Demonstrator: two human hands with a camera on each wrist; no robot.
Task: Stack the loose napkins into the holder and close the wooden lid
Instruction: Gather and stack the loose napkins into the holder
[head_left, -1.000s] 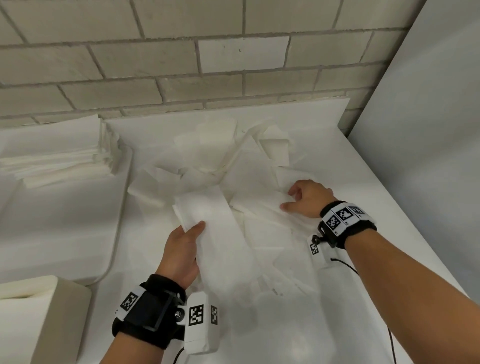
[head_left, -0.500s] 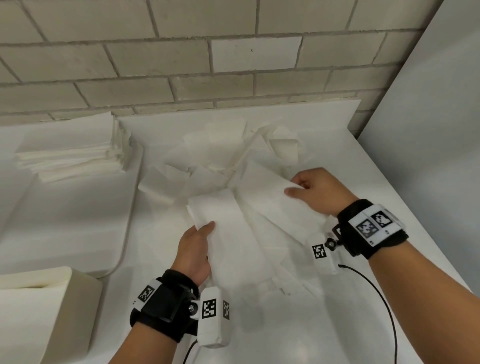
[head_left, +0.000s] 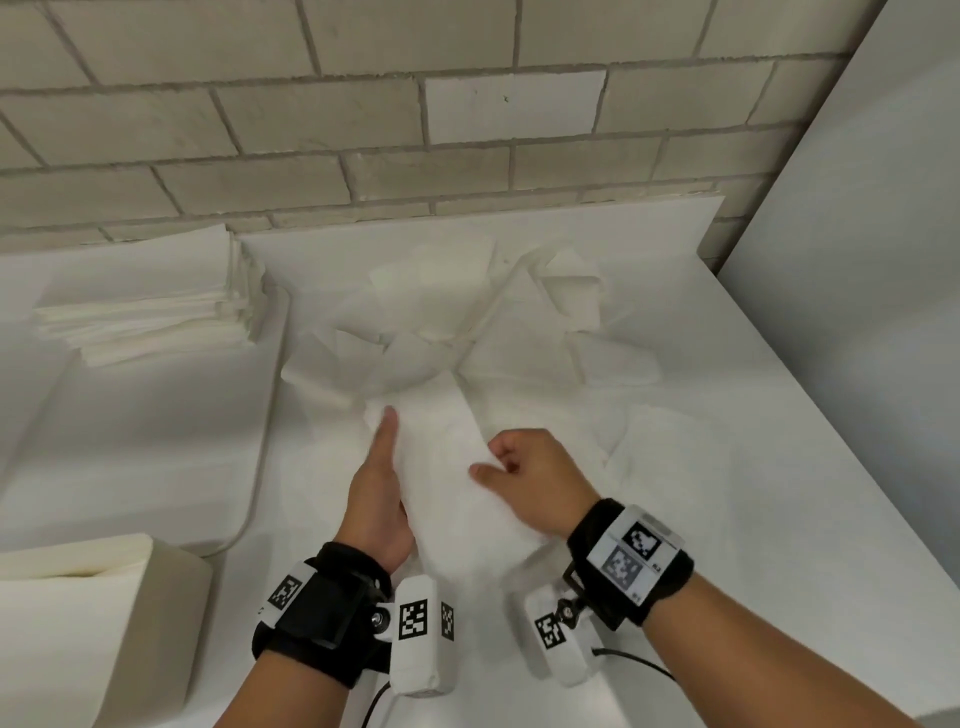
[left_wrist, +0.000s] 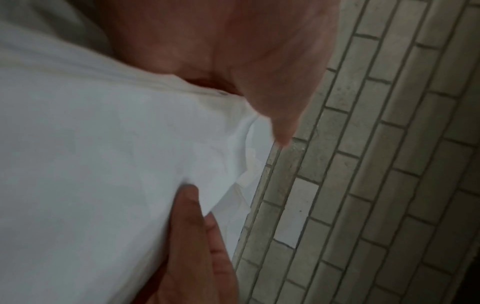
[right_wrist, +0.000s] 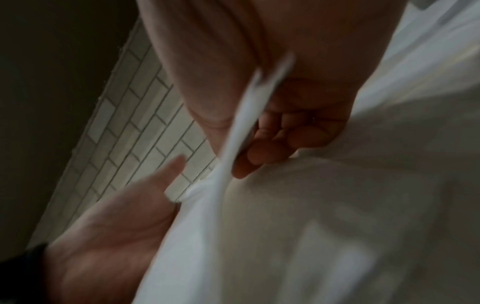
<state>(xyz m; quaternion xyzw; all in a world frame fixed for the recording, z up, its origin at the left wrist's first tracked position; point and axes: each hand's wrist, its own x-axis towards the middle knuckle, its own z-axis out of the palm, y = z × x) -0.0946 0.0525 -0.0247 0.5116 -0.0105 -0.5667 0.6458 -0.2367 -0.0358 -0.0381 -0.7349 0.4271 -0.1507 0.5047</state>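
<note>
In the head view my left hand (head_left: 383, 483) grips a folded stack of white napkins (head_left: 441, 467), thumb along its top and fingers beneath. My right hand (head_left: 501, 462) pinches one napkin against the stack's right edge. The right wrist view shows that napkin's edge (right_wrist: 241, 123) held between its thumb and curled fingers (right_wrist: 283, 133). From the left wrist, the stack (left_wrist: 103, 164) fills the frame with my thumb (left_wrist: 187, 226) on it. More loose napkins (head_left: 467, 312) lie scattered behind the hands. The cream napkin holder (head_left: 93, 634) stands at the lower left.
A neat pile of napkins (head_left: 150, 312) sits on a white tray (head_left: 156, 457) at the left. The brick wall (head_left: 467, 130) runs along the back of the white table (head_left: 727, 493), and a grey panel (head_left: 857, 312) closes the right side.
My right hand has lifted a napkin from the pile and carried it left onto the stack in my left hand. The two hands have come close together.
</note>
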